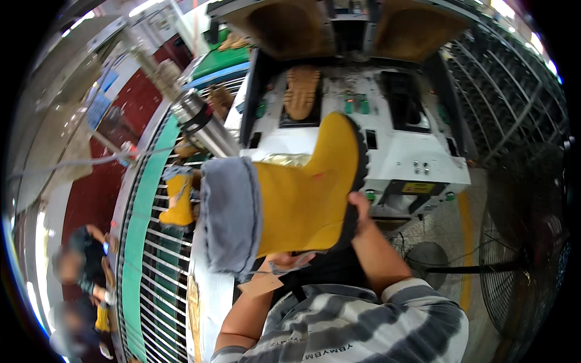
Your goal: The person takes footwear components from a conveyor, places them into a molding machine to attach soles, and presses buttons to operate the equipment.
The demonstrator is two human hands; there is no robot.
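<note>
A yellow boot (302,202) with a black ridged sole is held on its side in front of me. Its grey fabric cuff (230,212) points left and its toe points up and away. At the sole's lower right, my right hand (361,213) is closed on the boot, its thumb along the sole's edge. My left hand (285,260) is closed on the boot from below near the shaft; the shaft hides part of its fingers. A small tan tag (260,285) hangs by that hand. A tan boot sole or form (301,91) sits in the machine's left station.
Beyond the boot stands a white two-station machine (393,160) with raised lids. A roller conveyor (166,275) on the left carries another yellow boot (178,199). A steel flask (212,130) stands beside it. To the right are a fan (523,266) and racks (514,103). People (85,260) are at lower left.
</note>
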